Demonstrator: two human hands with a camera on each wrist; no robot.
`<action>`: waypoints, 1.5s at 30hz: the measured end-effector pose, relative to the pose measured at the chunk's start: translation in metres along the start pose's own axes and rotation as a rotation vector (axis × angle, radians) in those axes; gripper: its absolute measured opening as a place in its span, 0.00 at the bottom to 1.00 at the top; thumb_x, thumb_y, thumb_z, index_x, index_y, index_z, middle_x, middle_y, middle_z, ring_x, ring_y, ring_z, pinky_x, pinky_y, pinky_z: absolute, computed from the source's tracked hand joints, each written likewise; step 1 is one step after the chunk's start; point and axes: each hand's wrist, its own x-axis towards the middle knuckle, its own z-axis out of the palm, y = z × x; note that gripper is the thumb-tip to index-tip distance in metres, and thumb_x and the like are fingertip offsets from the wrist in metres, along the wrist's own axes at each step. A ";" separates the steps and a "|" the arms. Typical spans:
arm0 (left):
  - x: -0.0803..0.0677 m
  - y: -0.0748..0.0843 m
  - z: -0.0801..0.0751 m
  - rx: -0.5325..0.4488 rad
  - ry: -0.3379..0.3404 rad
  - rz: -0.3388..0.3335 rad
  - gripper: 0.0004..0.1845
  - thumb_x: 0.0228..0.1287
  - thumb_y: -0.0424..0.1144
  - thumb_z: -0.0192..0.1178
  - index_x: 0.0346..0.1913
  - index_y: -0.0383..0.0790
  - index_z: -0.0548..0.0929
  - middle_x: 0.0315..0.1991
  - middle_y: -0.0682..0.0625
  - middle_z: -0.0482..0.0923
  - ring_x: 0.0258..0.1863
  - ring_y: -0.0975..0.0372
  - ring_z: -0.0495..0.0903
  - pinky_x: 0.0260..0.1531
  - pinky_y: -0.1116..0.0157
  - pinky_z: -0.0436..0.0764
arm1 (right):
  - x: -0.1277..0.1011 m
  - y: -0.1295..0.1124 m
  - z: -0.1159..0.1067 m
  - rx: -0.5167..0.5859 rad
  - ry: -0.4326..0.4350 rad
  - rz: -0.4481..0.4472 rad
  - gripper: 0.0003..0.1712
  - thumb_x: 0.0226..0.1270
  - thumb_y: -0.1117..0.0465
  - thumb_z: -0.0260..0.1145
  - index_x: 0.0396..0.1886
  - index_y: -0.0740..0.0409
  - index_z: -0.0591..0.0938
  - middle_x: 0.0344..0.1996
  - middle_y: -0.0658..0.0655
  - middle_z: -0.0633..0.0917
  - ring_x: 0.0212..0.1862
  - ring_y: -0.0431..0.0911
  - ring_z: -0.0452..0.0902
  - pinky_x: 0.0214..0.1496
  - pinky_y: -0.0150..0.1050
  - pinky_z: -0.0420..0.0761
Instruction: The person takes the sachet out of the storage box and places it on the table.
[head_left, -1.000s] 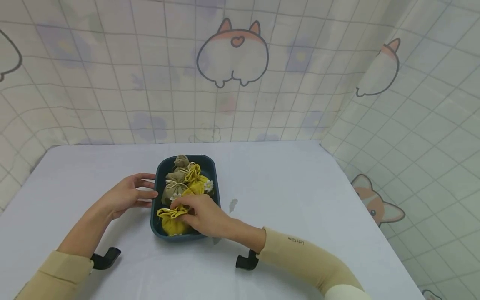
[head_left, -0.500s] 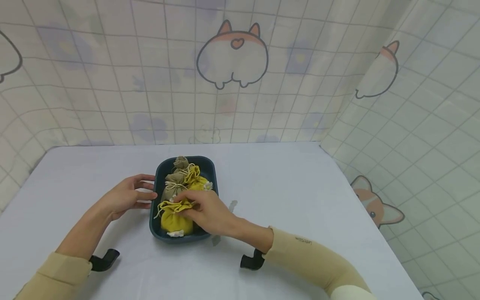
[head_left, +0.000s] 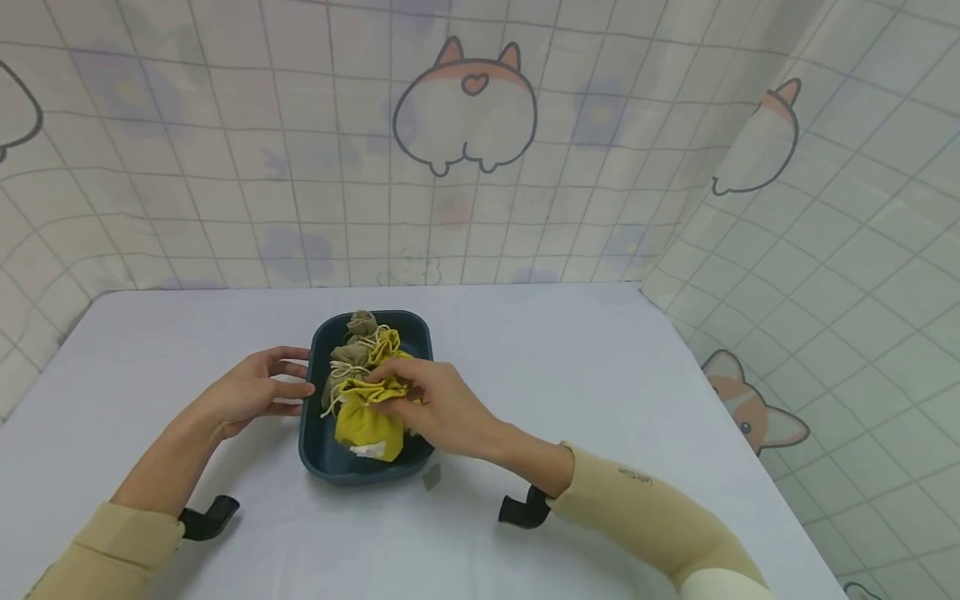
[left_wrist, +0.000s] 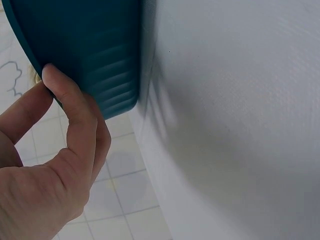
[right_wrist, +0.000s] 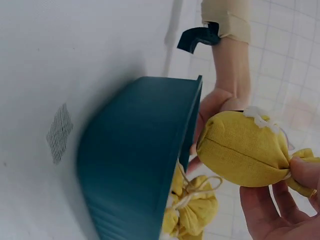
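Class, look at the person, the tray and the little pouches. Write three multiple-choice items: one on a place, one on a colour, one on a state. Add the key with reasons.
1. Where is the left hand?
A. At the tray's left wall
B. Flat on the table's far edge
C. Inside the tray

2. What colour is the pouch in the right hand?
A. Brown
B. Yellow
C. White

3. How is that pouch?
A. Lying untouched in the tray
B. Pinched at its neck and lifted
C. Resting on the table

Key: 1 A, fingers press the teal tray from outside. 2 B, the cloth is yellow. 3 B, the right wrist view shows it hanging clear of the tray from the fingertips.
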 end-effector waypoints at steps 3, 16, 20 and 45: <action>0.000 0.000 -0.001 0.003 0.000 0.004 0.40 0.73 0.31 0.63 0.78 0.25 0.52 0.65 0.27 0.62 0.47 0.54 0.81 0.46 0.59 0.87 | 0.000 -0.001 -0.006 0.011 0.011 -0.006 0.11 0.71 0.71 0.67 0.51 0.64 0.83 0.50 0.59 0.86 0.46 0.39 0.80 0.44 0.35 0.86; 0.000 0.000 0.000 -0.008 0.000 -0.002 0.39 0.73 0.31 0.62 0.78 0.25 0.52 0.66 0.27 0.62 0.49 0.51 0.81 0.46 0.59 0.87 | -0.008 0.003 -0.034 -0.057 0.108 0.069 0.12 0.72 0.70 0.66 0.53 0.62 0.83 0.48 0.55 0.86 0.47 0.43 0.80 0.50 0.39 0.85; -0.001 0.000 0.000 -0.006 0.001 -0.002 0.39 0.73 0.31 0.62 0.78 0.25 0.52 0.66 0.27 0.62 0.49 0.51 0.81 0.46 0.59 0.87 | -0.011 0.007 -0.045 -0.069 0.156 0.083 0.11 0.72 0.70 0.67 0.51 0.60 0.83 0.47 0.54 0.86 0.46 0.44 0.80 0.48 0.41 0.85; -0.001 0.000 0.000 -0.016 0.002 0.005 0.40 0.72 0.30 0.63 0.77 0.25 0.52 0.65 0.27 0.62 0.48 0.52 0.81 0.45 0.58 0.87 | -0.033 0.049 -0.120 -0.186 0.356 0.231 0.10 0.73 0.70 0.67 0.51 0.62 0.82 0.52 0.59 0.85 0.53 0.53 0.82 0.52 0.46 0.85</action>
